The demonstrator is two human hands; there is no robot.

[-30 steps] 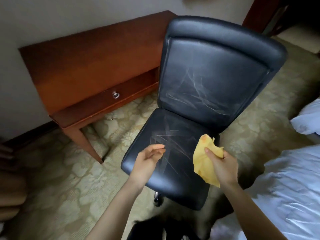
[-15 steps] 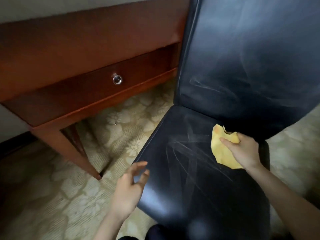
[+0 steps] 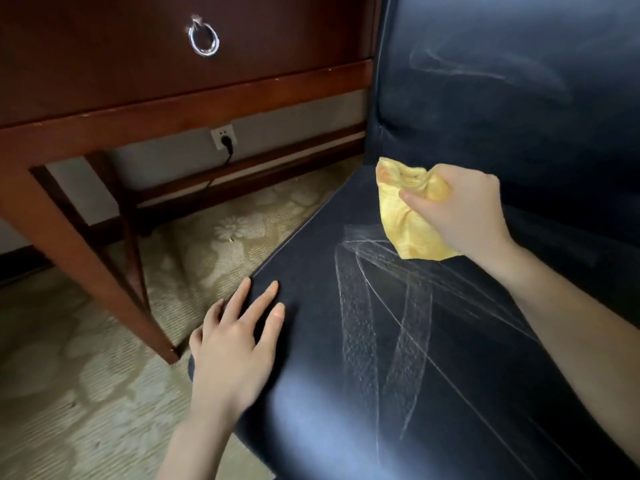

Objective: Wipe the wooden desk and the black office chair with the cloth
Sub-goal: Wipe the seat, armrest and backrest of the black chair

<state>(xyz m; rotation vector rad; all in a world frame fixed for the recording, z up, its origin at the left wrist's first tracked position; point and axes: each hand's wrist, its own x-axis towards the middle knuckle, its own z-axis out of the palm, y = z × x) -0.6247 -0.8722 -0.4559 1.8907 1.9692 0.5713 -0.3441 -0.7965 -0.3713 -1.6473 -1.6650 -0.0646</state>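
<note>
The right hand (image 3: 464, 209) is clenched around a crumpled yellow cloth (image 3: 412, 216), thumb and fingers bunching its upper part while the loose lower end touches the seat of the black leather office chair (image 3: 433, 341), near the back of the seat where it meets the backrest. The left hand (image 3: 232, 351) lies flat on the seat's front left edge, fingers straight and slightly spread, holding nothing.

The seat's dark surface carries pale crossing streaks, several of them running from just below the cloth toward the front of the seat. Fainter smears show on the backrest above the right hand.

To the left of the chair stands the reddish-brown wooden counter (image 3: 173, 105), close beside the backrest's edge. Its closed drawer front bears a silver ring pull (image 3: 204, 39); what the drawer holds cannot be seen. One tapered leg slants down to the floor just left of the left hand.

Under the counter, a white wall socket (image 3: 223, 137) has a black plug (image 3: 227, 142) in it, with a cord trailing down toward the dark skirting board. The floor is covered by a beige carpet with a pale flower pattern (image 3: 104, 393).
</note>
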